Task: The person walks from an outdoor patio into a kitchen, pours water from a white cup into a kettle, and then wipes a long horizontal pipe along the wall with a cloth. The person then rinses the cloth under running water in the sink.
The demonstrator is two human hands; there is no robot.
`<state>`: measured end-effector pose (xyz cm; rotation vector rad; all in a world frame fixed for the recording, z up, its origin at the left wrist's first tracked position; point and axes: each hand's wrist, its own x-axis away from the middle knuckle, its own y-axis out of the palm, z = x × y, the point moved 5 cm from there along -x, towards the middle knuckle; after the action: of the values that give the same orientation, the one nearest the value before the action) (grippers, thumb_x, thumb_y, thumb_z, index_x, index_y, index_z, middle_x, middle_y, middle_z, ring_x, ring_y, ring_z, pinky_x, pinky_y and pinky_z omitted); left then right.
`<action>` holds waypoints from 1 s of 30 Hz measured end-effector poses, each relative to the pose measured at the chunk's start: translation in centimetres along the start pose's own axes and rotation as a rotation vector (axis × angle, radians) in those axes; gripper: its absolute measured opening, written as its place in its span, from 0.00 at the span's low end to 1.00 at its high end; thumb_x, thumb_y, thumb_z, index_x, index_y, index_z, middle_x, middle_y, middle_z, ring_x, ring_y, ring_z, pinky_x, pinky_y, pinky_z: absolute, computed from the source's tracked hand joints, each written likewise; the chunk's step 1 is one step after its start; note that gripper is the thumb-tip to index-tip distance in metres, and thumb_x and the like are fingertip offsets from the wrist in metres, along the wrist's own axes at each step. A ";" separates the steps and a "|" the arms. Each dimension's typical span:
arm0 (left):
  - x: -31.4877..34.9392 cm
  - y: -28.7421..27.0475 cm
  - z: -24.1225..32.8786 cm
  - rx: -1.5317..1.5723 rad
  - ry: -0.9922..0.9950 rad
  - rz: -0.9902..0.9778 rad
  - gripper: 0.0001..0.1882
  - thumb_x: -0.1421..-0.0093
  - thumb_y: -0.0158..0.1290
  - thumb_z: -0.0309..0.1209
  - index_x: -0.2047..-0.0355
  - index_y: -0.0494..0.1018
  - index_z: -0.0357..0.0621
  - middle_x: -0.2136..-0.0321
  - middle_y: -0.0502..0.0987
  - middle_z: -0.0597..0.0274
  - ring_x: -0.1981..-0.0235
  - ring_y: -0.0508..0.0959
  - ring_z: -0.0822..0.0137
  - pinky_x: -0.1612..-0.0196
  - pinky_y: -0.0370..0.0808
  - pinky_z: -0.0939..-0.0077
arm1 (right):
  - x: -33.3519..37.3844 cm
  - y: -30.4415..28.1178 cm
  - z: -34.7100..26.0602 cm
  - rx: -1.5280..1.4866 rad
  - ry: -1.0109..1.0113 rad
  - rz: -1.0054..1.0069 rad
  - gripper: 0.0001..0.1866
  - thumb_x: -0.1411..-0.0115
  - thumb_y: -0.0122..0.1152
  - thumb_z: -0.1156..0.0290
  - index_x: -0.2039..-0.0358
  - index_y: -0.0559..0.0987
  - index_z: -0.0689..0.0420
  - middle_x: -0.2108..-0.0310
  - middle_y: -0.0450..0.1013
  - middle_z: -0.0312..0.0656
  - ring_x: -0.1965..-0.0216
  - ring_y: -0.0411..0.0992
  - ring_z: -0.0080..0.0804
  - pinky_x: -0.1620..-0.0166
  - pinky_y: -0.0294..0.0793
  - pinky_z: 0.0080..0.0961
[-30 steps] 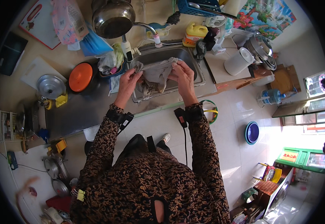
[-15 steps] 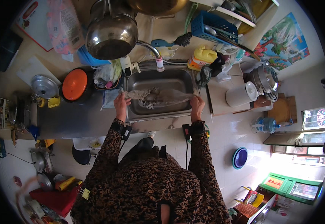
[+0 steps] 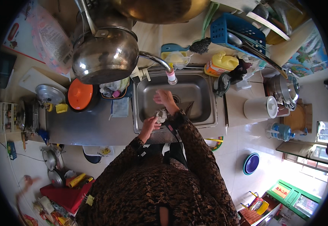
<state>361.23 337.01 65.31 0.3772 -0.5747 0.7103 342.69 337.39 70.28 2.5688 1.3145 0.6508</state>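
Over the metal sink [image 3: 204,88], my left hand [image 3: 149,127] is closed on a bunched greyish, thin cloth [image 3: 161,116] near the front edge. My right hand [image 3: 166,99] reaches across the basin just beyond the cloth, its fingers stretched out toward the left with nothing seen in them. Part of the basin, with its drain, is hidden behind my right hand and wrist. The curved faucet [image 3: 160,59] hangs above the far side of the sink, beyond both hands.
Steel pots [image 3: 105,56] hang low at the back left. An orange lid [image 3: 80,94] and a blue-grey cloth [image 3: 120,107] lie left of the sink. A yellow jug [image 3: 221,64] and a white canister [image 3: 260,107] stand to the right. A blue basket [image 3: 236,34] hangs at the back.
The cloth, stretched between both hands before, is now bunched in my left hand. My right hand has let go of it and moved left and farther in over the basin. The view has shifted.
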 end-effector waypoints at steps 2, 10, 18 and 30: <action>0.8 -1.5 0.0 0.035 0.013 0.060 0.27 0.34 0.55 0.42 0.44 0.69 0.30 0.60 0.79 0.52 0.61 0.84 0.56 0.64 0.82 0.68 | -3.3 1.2 1.2 0.014 0.033 0.003 0.27 0.33 0.54 0.52 0.52 0.73 0.69 0.61 0.77 0.53 0.62 0.80 0.41 0.58 0.81 0.32; 4.6 -5.2 -0.9 0.131 0.016 0.213 0.31 0.35 0.55 0.43 0.40 0.67 0.31 0.55 0.80 0.52 0.61 0.85 0.56 0.63 0.83 0.69 | -10.7 4.2 1.5 -0.038 0.073 0.082 0.22 0.33 0.52 0.54 0.67 0.74 0.65 0.76 0.75 0.47 0.78 0.76 0.35 0.74 0.80 0.29; 5.1 -3.3 -1.5 0.212 0.053 0.234 0.32 0.35 0.56 0.43 0.41 0.67 0.30 0.56 0.79 0.52 0.62 0.85 0.56 0.64 0.83 0.69 | -12.8 5.8 -0.8 -0.185 0.024 0.184 0.21 0.33 0.52 0.60 0.81 0.72 0.60 0.85 0.69 0.41 0.88 0.66 0.30 0.85 0.65 0.25; 4.0 -4.9 -1.2 0.261 0.065 0.259 0.31 0.35 0.56 0.41 0.42 0.66 0.27 0.56 0.78 0.52 0.62 0.85 0.56 0.63 0.83 0.68 | -11.9 5.3 -0.9 -0.354 0.017 0.011 0.23 0.32 0.52 0.53 0.72 0.75 0.63 0.77 0.75 0.43 0.77 0.77 0.34 0.73 0.79 0.27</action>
<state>367.55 336.16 66.11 0.5251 -0.4740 1.0487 340.04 324.61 69.38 2.2899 1.0767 0.8263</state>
